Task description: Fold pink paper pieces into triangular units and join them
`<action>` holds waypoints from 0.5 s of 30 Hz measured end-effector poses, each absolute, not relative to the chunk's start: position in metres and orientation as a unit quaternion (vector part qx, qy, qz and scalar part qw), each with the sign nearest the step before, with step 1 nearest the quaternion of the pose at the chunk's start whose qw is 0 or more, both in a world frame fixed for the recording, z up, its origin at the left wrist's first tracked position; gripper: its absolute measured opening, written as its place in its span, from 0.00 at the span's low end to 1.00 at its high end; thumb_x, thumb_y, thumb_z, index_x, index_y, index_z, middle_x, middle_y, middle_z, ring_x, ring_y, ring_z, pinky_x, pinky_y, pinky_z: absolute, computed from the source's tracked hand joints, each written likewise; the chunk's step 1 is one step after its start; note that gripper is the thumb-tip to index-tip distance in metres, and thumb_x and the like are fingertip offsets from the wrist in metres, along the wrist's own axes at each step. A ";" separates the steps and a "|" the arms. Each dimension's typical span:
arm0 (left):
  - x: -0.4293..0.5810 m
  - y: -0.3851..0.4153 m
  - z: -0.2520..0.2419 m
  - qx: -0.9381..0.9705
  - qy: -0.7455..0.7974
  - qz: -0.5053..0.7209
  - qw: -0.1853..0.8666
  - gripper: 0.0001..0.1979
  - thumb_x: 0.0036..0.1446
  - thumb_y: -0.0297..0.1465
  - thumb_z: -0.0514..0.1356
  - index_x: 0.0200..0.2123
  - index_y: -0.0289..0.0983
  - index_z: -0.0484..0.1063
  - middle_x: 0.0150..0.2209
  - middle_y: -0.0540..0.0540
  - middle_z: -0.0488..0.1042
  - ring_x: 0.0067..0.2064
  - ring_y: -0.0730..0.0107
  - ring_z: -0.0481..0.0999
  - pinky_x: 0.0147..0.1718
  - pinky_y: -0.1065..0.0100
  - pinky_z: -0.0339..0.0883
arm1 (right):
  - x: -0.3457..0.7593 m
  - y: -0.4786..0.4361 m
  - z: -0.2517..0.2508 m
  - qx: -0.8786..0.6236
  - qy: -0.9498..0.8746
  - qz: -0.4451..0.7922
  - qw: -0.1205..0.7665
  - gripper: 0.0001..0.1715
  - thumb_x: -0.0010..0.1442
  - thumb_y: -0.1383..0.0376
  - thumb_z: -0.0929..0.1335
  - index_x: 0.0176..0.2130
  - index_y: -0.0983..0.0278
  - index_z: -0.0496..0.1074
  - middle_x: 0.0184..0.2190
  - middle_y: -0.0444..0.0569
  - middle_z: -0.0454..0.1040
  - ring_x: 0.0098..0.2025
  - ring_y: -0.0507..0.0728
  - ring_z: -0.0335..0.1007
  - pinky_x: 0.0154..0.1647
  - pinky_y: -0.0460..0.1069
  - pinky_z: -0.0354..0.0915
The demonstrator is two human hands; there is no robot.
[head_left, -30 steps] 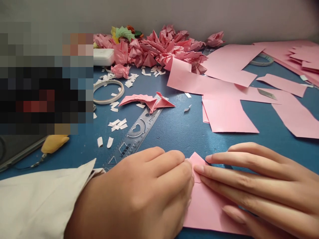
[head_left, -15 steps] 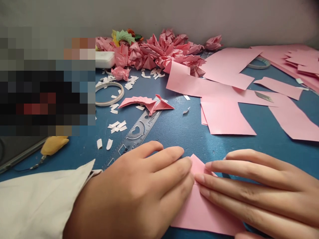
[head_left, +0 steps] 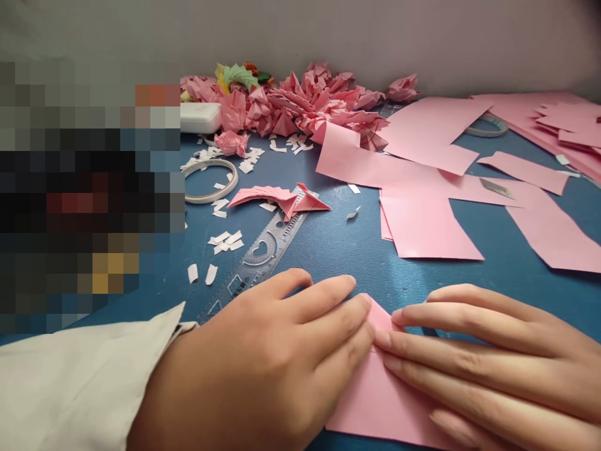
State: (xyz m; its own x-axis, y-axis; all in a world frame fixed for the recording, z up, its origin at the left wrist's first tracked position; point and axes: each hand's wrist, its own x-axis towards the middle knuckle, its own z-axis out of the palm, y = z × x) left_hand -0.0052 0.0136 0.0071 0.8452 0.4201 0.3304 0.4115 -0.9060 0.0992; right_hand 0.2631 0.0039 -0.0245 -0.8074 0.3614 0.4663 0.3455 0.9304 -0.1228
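This looks like a papercraft workspace: beyond the hands point(head_left: 258, 357) point(head_left: 493, 357), the blue surface point(head_left: 342, 254) carries a clear ruler point(head_left: 267, 244), tape roll point(head_left: 209, 200), cut pink sheets point(head_left: 434, 225) and heaped folded paper point(head_left: 305, 103).

The blue table point(head_left: 347, 247) carries a pink sheet point(head_left: 370, 398) at the near side, under my fingers point(head_left: 446, 347). Left of centre lie a clear ruler point(head_left: 279, 240), white paper scraps point(head_left: 233, 238) and a roll of tape point(head_left: 206, 199); a heap of folded pink paper point(head_left: 323, 103) sits far back, cut pink pieces point(head_left: 432, 228) spread right.
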 end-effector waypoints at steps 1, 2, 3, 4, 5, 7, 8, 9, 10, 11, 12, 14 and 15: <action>-0.005 0.014 0.008 0.961 0.216 0.173 0.010 0.20 0.76 0.23 0.47 0.52 0.31 0.79 0.55 0.45 0.82 0.58 0.60 0.78 0.50 0.59 0.72 | 0.265 0.002 -0.027 -0.190 -0.949 0.016 0.250 0.16 0.74 0.70 0.63 0.55 0.66 0.78 0.49 0.46 0.84 0.57 0.55 0.75 0.71 0.52 0.57; -0.004 0.014 0.008 0.961 0.218 0.171 0.009 0.20 0.76 0.23 0.47 0.51 0.31 0.80 0.55 0.45 0.82 0.57 0.60 0.79 0.49 0.59 0.72 | 0.268 0.000 -0.029 -0.195 -0.948 0.015 0.251 0.17 0.74 0.70 0.64 0.57 0.66 0.77 0.51 0.45 0.83 0.59 0.55 0.74 0.73 0.53 0.53; -0.004 0.014 0.008 0.961 0.217 0.169 0.008 0.20 0.76 0.23 0.47 0.50 0.30 0.80 0.54 0.45 0.83 0.57 0.60 0.79 0.48 0.59 0.72 | 0.272 -0.002 -0.033 -0.196 -0.950 0.014 0.241 0.18 0.74 0.70 0.64 0.59 0.65 0.76 0.54 0.44 0.82 0.61 0.55 0.72 0.74 0.54 0.52; -0.004 0.014 0.008 0.962 0.217 0.165 0.008 0.20 0.76 0.22 0.47 0.50 0.30 0.80 0.54 0.45 0.83 0.57 0.60 0.79 0.48 0.59 0.72 | 0.276 -0.006 -0.037 -0.206 -0.946 0.018 0.248 0.19 0.73 0.70 0.65 0.61 0.64 0.74 0.57 0.43 0.80 0.62 0.56 0.71 0.74 0.57 0.52; -0.004 0.015 0.008 0.963 0.215 0.164 0.009 0.20 0.76 0.22 0.47 0.50 0.30 0.80 0.53 0.45 0.83 0.57 0.61 0.79 0.49 0.59 0.72 | 0.281 -0.009 -0.041 -0.205 -0.949 0.017 0.238 0.21 0.72 0.69 0.66 0.62 0.63 0.73 0.58 0.43 0.79 0.62 0.58 0.71 0.74 0.60 0.54; -0.004 0.015 0.007 0.965 0.204 0.166 0.007 0.21 0.76 0.23 0.46 0.51 0.31 0.80 0.54 0.46 0.83 0.58 0.61 0.78 0.49 0.59 0.71 | 0.289 -0.015 -0.047 -0.236 -0.940 0.027 0.245 0.24 0.69 0.69 0.70 0.62 0.61 0.73 0.59 0.42 0.78 0.62 0.61 0.72 0.72 0.63 0.57; -0.005 0.015 0.007 0.966 0.200 0.164 0.009 0.21 0.76 0.23 0.46 0.52 0.31 0.79 0.55 0.47 0.82 0.59 0.61 0.77 0.50 0.59 0.71 | 0.291 -0.016 -0.048 -0.240 -0.939 0.029 0.245 0.25 0.68 0.69 0.71 0.62 0.60 0.73 0.60 0.42 0.78 0.62 0.62 0.73 0.71 0.63 0.58; -0.006 0.015 0.006 0.966 0.200 0.164 0.009 0.21 0.76 0.23 0.46 0.52 0.31 0.79 0.55 0.47 0.82 0.59 0.61 0.77 0.50 0.59 0.70 | 0.292 -0.017 -0.049 -0.244 -0.937 0.030 0.248 0.25 0.67 0.69 0.71 0.62 0.60 0.73 0.60 0.42 0.78 0.62 0.62 0.72 0.71 0.63 0.59; -0.006 0.015 0.006 0.966 0.199 0.165 0.011 0.21 0.76 0.23 0.45 0.53 0.31 0.79 0.55 0.47 0.82 0.59 0.60 0.77 0.50 0.59 0.70 | 0.292 -0.016 -0.048 -0.245 -0.936 0.029 0.250 0.24 0.68 0.68 0.71 0.62 0.60 0.74 0.60 0.42 0.77 0.62 0.62 0.72 0.71 0.63 0.58; -0.006 0.015 0.005 0.966 0.199 0.166 0.011 0.21 0.76 0.23 0.45 0.53 0.31 0.79 0.55 0.47 0.82 0.59 0.60 0.77 0.50 0.59 0.70 | 0.290 -0.014 -0.046 -0.240 -0.938 0.023 0.250 0.23 0.69 0.68 0.70 0.62 0.61 0.74 0.61 0.43 0.77 0.62 0.62 0.71 0.71 0.63 0.57; -0.006 0.015 0.005 0.965 0.201 0.166 0.012 0.21 0.76 0.23 0.46 0.52 0.31 0.79 0.55 0.47 0.82 0.58 0.60 0.77 0.50 0.59 0.70 | 0.288 -0.011 -0.044 -0.234 -0.940 0.017 0.246 0.22 0.70 0.67 0.69 0.62 0.63 0.74 0.61 0.43 0.77 0.62 0.62 0.70 0.72 0.62 0.56; -0.006 0.015 0.004 0.964 0.206 0.168 0.018 0.20 0.76 0.24 0.46 0.52 0.31 0.79 0.54 0.47 0.83 0.57 0.61 0.78 0.49 0.59 0.70 | 0.282 -0.004 -0.040 -0.220 -0.944 0.007 0.245 0.22 0.71 0.65 0.68 0.62 0.67 0.73 0.60 0.46 0.78 0.62 0.61 0.70 0.72 0.59 0.55; -0.006 0.015 0.004 0.963 0.209 0.168 0.023 0.20 0.77 0.24 0.46 0.52 0.32 0.79 0.54 0.48 0.83 0.57 0.61 0.78 0.49 0.59 0.70 | 0.279 -0.001 -0.038 -0.217 -0.946 0.007 0.241 0.23 0.71 0.64 0.67 0.62 0.68 0.72 0.60 0.47 0.78 0.62 0.61 0.69 0.71 0.58 0.55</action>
State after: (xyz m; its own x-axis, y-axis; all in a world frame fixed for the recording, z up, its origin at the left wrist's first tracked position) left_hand -0.0058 0.0152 0.0037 0.8558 0.4112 0.3139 0.3956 -0.9112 0.1150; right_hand 0.2788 -0.0005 -0.0380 -0.7896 0.4138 0.4531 0.4071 0.9057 -0.1178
